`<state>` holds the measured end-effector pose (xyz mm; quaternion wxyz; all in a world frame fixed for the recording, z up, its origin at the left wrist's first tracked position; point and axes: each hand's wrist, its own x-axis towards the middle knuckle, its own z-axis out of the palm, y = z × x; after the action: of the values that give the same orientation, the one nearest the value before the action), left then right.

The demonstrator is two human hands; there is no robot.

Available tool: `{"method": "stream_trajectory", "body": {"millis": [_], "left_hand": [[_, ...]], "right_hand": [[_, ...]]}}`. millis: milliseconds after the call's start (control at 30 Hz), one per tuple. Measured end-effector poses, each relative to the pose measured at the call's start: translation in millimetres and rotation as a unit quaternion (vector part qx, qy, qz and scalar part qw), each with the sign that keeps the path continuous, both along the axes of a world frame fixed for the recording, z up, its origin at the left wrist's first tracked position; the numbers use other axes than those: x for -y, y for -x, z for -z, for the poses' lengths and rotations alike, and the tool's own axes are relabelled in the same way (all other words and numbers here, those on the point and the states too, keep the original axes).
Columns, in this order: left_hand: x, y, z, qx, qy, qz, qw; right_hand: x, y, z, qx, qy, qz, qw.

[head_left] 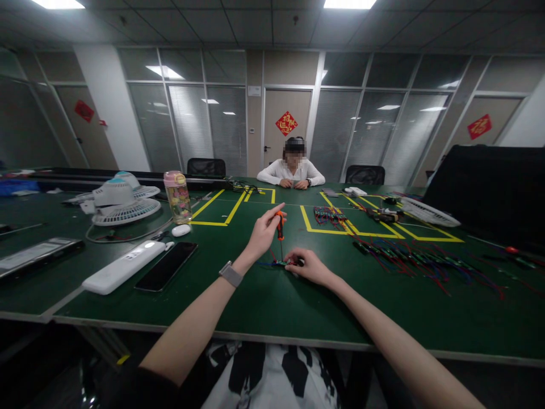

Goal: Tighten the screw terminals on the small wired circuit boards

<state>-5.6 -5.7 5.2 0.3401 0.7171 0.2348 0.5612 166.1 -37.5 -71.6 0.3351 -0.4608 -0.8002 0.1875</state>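
An orange-and-black screwdriver (280, 228) stands upright, its handle held by my left hand (264, 230), which wears a grey-banded watch at the wrist. Its shaft reaches down to a small green circuit board (281, 263) lying on the table, with thin red and blue wires coming off it. My right hand (310, 266) is closed at the board's right end, thumb and fingers pinching it against the tabletop. Part of the board is covered by those fingers.
Rows of wired circuit boards (421, 258) lie to the right, with another bundle (330, 216) inside yellow tape. On the left are a black phone (167, 267), a white power strip (123, 267), a bottle (177, 199) and fans (123, 201). A person (292, 170) sits opposite.
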Motion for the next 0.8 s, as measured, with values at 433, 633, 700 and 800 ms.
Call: {"method": "stream_trajectory", "body": {"millis": [433,633,700,800], "left_hand": [[1.3,-0.3,0.6,-0.004,-0.016,-0.004,1.0],[-1.7,-0.1,2.5,-0.012,-0.021,-0.045,0.999],[-2.5,-0.4,2.5,-0.002,-0.006,-0.018,1.0],[-2.4,-0.5,3.0,0.009,-0.003,-0.008,1.0]], "right_hand": [[1.6,1.4,-2.4,-0.001,0.006,0.004,1.0],[-0.1,0.7,-0.1,-0.002,0.006,0.002,1.0],[-0.1,0.7,0.2,0.0,0.007,0.001,1.0],[0.3,0.9,-0.3,0.002,0.007,0.003,1.0]]}}
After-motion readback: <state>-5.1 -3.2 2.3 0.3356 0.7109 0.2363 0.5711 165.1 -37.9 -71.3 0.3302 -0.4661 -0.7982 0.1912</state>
